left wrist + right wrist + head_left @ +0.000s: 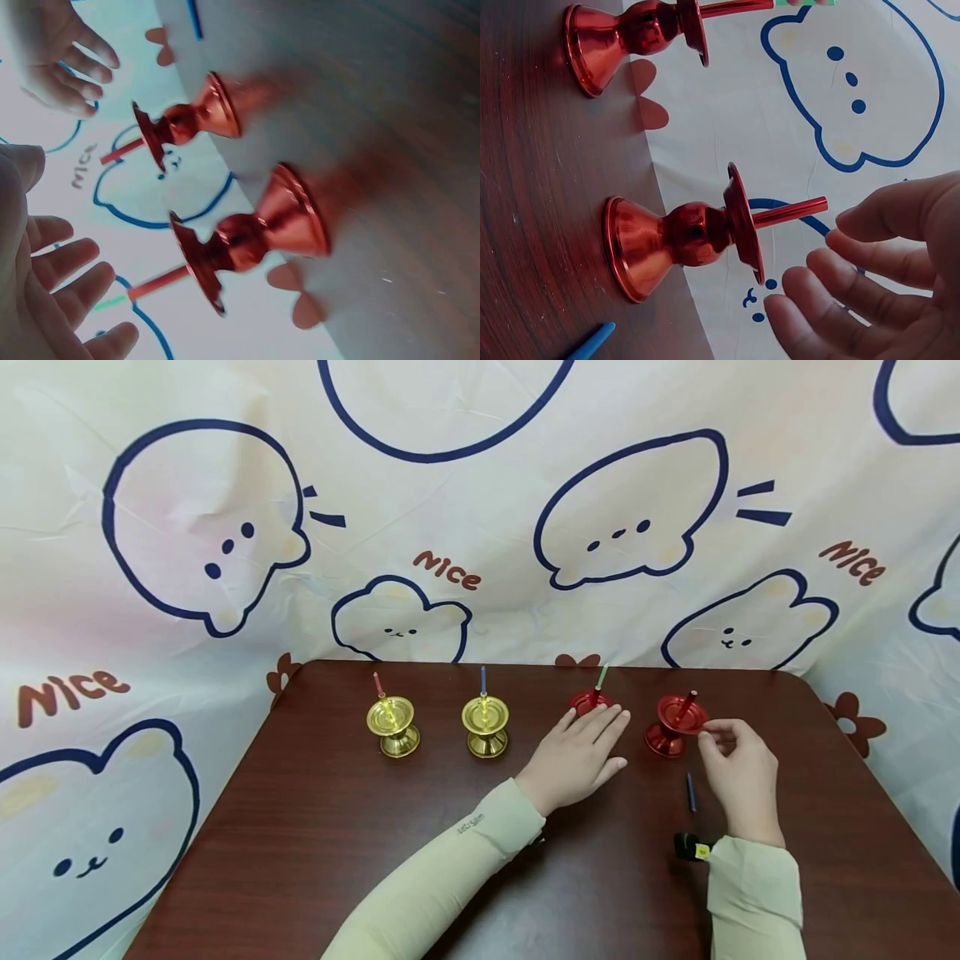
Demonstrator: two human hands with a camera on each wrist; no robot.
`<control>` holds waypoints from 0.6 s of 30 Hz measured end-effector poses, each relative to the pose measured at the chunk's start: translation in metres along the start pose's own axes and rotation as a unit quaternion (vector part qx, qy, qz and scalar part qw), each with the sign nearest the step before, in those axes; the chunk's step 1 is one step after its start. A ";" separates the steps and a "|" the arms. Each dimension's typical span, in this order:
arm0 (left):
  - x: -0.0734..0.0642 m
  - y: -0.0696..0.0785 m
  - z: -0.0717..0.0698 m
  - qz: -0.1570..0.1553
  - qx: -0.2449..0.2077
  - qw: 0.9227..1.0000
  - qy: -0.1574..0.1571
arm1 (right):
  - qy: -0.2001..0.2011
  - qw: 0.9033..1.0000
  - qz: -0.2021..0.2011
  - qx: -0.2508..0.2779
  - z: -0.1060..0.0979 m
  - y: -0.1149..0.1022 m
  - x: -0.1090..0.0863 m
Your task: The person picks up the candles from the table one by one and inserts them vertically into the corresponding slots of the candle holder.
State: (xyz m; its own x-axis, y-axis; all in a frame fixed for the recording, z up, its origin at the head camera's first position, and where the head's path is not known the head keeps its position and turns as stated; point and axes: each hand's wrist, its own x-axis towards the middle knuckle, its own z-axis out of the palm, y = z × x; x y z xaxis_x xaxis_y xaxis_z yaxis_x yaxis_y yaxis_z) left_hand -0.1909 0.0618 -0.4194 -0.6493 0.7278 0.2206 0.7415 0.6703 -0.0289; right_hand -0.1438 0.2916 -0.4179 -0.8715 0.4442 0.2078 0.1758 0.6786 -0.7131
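Note:
My left hand is spread with straight fingers over the nearer side of a red candle holder, partly hiding it in the head view. A green candle stands in that holder's tube, also seen as a green tip beside the fingers in the left wrist view. My right hand is beside a second red candle holder, fingers loosely bent and nothing between them. This holder's tube holds no candle, and the thumb is just off its end. A blue candle lies on the table before it.
To the left stand two gold candle holders, one with a red candle, the other with a blue candle. The dark brown table backs onto a printed cloth.

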 end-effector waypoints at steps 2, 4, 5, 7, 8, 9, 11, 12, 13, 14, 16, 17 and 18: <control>0.004 0.005 -0.003 0.006 0.000 1.000 -0.002 | -0.008 1.000 0.008 -0.002 -0.001 0.000 0.000; 0.009 0.009 -0.004 0.009 0.000 1.000 -0.007 | -0.018 1.000 0.014 -0.008 -0.003 0.001 0.001; 0.011 0.011 -0.004 0.010 -0.001 1.000 -0.011 | -0.024 1.000 0.015 -0.011 -0.003 0.002 0.001; 0.015 0.015 -0.002 0.012 0.000 1.000 -0.019 | -0.038 0.999 0.019 -0.017 -0.004 0.004 0.001; 0.018 0.016 -0.001 0.013 0.002 1.000 -0.024 | -0.046 0.998 0.022 -0.021 -0.005 0.005 0.001; 0.020 0.017 0.001 0.013 0.003 0.999 -0.029 | -0.055 0.998 0.025 -0.024 -0.006 0.006 0.002; 0.026 0.019 0.004 0.014 0.002 0.999 -0.040 | -0.076 0.996 0.033 -0.031 -0.007 0.008 0.003; 0.028 0.020 0.006 0.013 0.001 0.999 -0.045 | -0.088 0.995 0.038 -0.034 -0.007 0.009 0.004; 0.031 0.021 0.008 0.013 0.001 0.999 -0.049 | -0.099 0.994 0.042 -0.037 -0.008 0.010 0.005; 0.033 0.021 0.009 0.013 0.001 0.999 -0.052 | -0.112 0.992 0.045 -0.036 -0.008 0.011 0.005; 0.037 0.023 0.011 0.013 0.001 0.998 -0.054 | -0.136 0.989 0.044 -0.039 -0.008 0.015 0.007; 0.039 0.024 0.012 0.014 0.003 0.999 -0.053 | -0.146 0.988 0.043 -0.039 -0.007 0.016 0.008; 0.040 0.025 0.013 0.016 0.006 0.999 -0.052 | -0.156 0.986 0.041 -0.039 -0.007 0.018 0.008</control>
State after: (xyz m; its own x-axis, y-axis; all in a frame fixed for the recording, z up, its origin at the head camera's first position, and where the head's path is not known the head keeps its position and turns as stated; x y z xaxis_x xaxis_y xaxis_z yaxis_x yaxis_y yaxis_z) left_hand -0.2006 0.1102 -0.4243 -0.6403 0.7591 0.1176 0.7601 0.6482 -0.0461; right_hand -0.1448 0.3112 -0.4241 -0.9491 0.3062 -0.0733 0.2757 0.6958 -0.6632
